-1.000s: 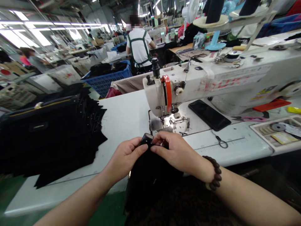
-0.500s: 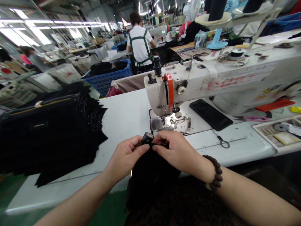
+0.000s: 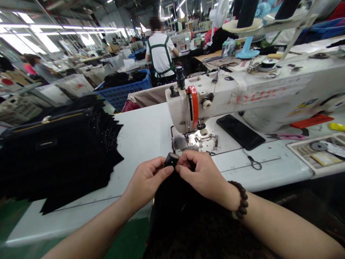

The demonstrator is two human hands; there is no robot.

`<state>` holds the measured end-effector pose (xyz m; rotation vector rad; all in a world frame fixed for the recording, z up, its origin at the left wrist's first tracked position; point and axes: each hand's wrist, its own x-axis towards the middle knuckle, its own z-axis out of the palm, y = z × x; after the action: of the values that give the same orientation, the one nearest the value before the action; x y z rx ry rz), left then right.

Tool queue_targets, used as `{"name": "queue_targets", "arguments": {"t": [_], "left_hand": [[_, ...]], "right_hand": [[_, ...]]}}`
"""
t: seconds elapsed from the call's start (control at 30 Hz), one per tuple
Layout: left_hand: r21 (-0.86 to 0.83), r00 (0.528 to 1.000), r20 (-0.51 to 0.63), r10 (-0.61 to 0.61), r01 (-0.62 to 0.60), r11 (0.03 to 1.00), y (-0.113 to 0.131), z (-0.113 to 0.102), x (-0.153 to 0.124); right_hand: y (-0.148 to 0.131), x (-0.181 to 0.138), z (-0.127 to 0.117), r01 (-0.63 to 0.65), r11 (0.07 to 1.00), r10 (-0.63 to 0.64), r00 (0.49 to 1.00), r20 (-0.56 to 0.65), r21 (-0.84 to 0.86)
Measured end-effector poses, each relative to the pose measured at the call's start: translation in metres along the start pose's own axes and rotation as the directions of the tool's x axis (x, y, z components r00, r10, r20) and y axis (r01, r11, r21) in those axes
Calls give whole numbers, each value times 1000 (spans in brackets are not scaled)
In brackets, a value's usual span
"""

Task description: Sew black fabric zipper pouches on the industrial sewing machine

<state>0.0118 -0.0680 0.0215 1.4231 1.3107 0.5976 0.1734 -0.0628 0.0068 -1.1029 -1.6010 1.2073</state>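
Both my hands meet at the table's front edge, pinching the top of a black fabric piece point(image 3: 172, 201) that hangs down over my lap. My left hand point(image 3: 147, 180) grips its left side with thumb and fingers closed. My right hand point(image 3: 201, 174), with a bead bracelet on the wrist, pinches the right side. A small black folded tab point(image 3: 170, 159) sticks up between the fingertips. The white sewing machine point(image 3: 242, 93) stands just behind, its needle plate point(image 3: 195, 141) a short way beyond my fingers.
A stack of black cut pieces point(image 3: 59, 151) covers the table's left side. A black phone point(image 3: 239, 131), thread snips point(image 3: 252, 162), pink scissors point(image 3: 288, 136) and a parts tray point(image 3: 318, 151) lie to the right. A person in a white shirt point(image 3: 160, 54) works behind, near a blue basket point(image 3: 126, 88).
My hands have shifted slightly to the right and the fabric has bunched higher between them. The pinch on the tab is unchanged.
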Motion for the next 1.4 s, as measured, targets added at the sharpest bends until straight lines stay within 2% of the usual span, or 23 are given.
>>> {"name": "queue_targets", "arguments": {"t": [0.13, 0.2, 0.27, 0.4, 0.47, 0.63, 0.77, 0.9, 0.97, 1.07, 1.2, 1.4], "left_hand": [[263, 994, -70, 80, -59, 963, 8, 0, -3], [328, 990, -85, 111, -77, 941, 10, 1, -3], [334, 990, -74, 121, -90, 938, 10, 1, -2], [216, 998, -20, 58, -52, 975, 9, 2, 1], [204, 997, -36, 62, -53, 978, 8, 1, 2], [344, 985, -87, 150, -112, 932, 13, -13, 2], [474, 975, -70, 211, -154, 867, 19, -21, 3], [573, 968, -30, 249, -187, 798, 21, -21, 2], [587, 966, -11, 257, -202, 784, 21, -22, 2], [579, 968, 8, 251, -209, 788, 22, -24, 2], [585, 969, 17, 247, -210, 783, 24, -26, 4], [649, 972, 40, 233, -202, 733, 27, -28, 9]], "right_hand": [[1, -1, 2, 9, 1000, -8, 1000, -28, 13], [1, -1, 3, 2, 1000, 0, 999, -49, 25], [1, -1, 5, 5, 1000, -3, 997, -74, 27], [3, 1, 7, 9, 1000, -8, 995, -103, 7], [4, 3, 4, 12, 1000, -13, 998, -54, -16], [3, 7, -16, 53, 992, -41, 993, 108, -113], [2, 6, -27, -2, 988, 36, 974, 223, -152], [3, 5, -28, -51, 982, 105, 948, 300, -183], [3, 5, -27, -60, 974, 122, 952, 280, -220], [1, 4, -25, -66, 953, 125, 975, 183, -297], [-1, 3, -22, -22, 923, 75, 990, 123, -385], [4, 2, -18, -29, 954, 68, 991, 119, -299]]}}
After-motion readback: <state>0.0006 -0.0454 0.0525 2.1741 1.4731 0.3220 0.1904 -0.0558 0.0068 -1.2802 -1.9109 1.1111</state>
